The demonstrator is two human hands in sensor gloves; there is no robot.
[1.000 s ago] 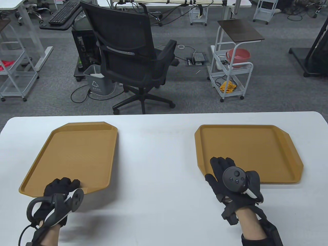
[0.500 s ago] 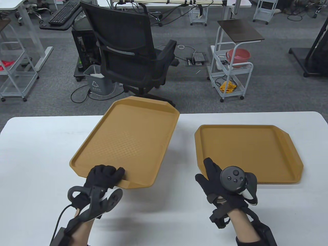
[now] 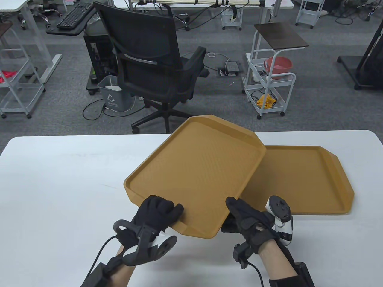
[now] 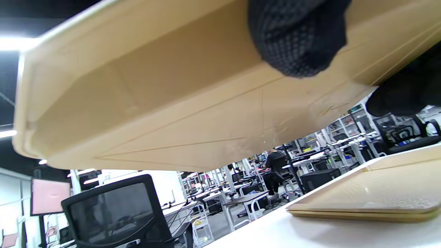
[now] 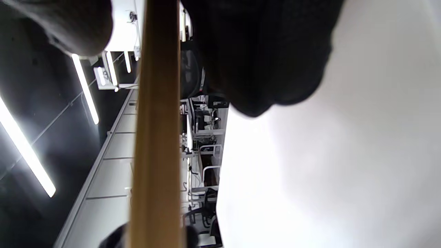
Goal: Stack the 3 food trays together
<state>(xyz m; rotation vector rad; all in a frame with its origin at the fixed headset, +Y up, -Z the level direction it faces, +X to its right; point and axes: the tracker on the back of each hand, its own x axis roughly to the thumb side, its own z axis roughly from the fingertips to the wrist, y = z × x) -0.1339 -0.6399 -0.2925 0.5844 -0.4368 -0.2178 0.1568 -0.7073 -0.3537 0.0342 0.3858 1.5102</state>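
Observation:
A tan food tray (image 3: 197,167) is in the air above the table's middle, tilted, its far right corner over the tan tray (image 3: 302,179) lying at the right. My left hand (image 3: 158,209) grips its near edge, thumb on top. My right hand (image 3: 239,213) grips its near right corner. The left wrist view shows the lifted tray's underside (image 4: 155,103) with my fingers (image 4: 296,38) under it, and the lying tray (image 4: 379,199) shows two rims, one on the other. The right wrist view shows the tray's edge (image 5: 156,137) between my fingers (image 5: 262,51).
The white table (image 3: 59,194) carries only the trays. A black office chair (image 3: 149,59) stands beyond its far edge, with a white cart (image 3: 269,86) and a grey bin (image 3: 112,97) on the floor behind.
My left hand lifted the left tray off the table and carried it right, over the right-hand tray. My right hand left the right-hand tray and took hold of the lifted tray's near corner.

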